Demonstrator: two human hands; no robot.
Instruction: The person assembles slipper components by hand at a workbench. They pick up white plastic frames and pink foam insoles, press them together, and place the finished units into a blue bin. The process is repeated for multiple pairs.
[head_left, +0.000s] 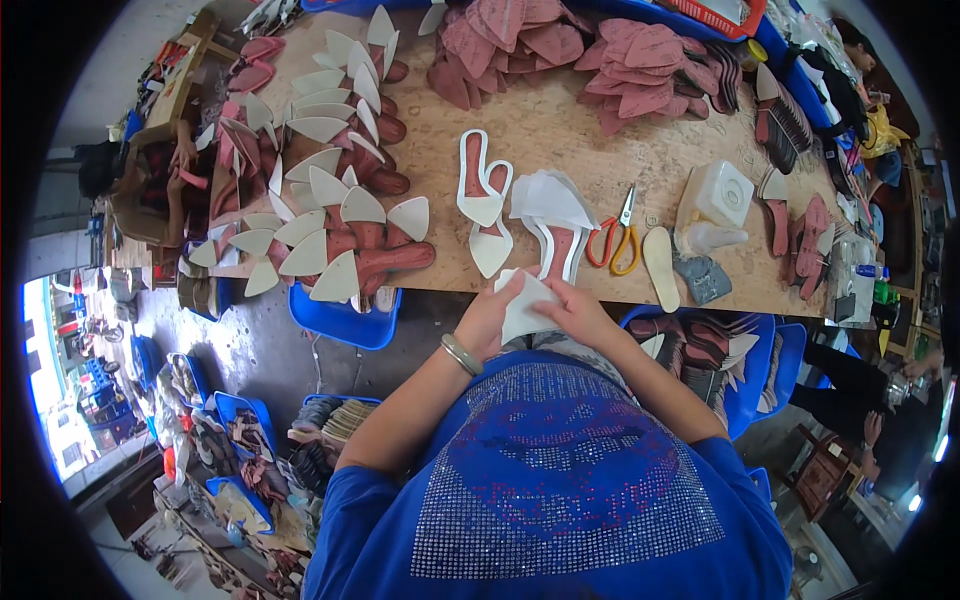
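Close to my body at the table's front edge, my left hand (486, 318) grips one side of a white sheet piece (522, 312), thumb on top. From the other side my right hand (580, 312) pinches the same piece. Just beyond my fingers lies a red insole with a white border (563, 250), its far end under a stack of thin white sheets (550, 198). White-edged sole shapes (473, 170) rest to the left of it. Orange-and-yellow-handled scissors (622, 235) and a cream insole (660, 268) are on the right.
Rows of red insoles with white pointed toes (340, 230) cover the table's left side. Red piles (505, 45) stand at the back. A translucent plastic container (715, 200) and a grey block (703, 280) sit at right. Blue bins (345, 318) hang below the edge. Another person's hand (185, 150) is far left.
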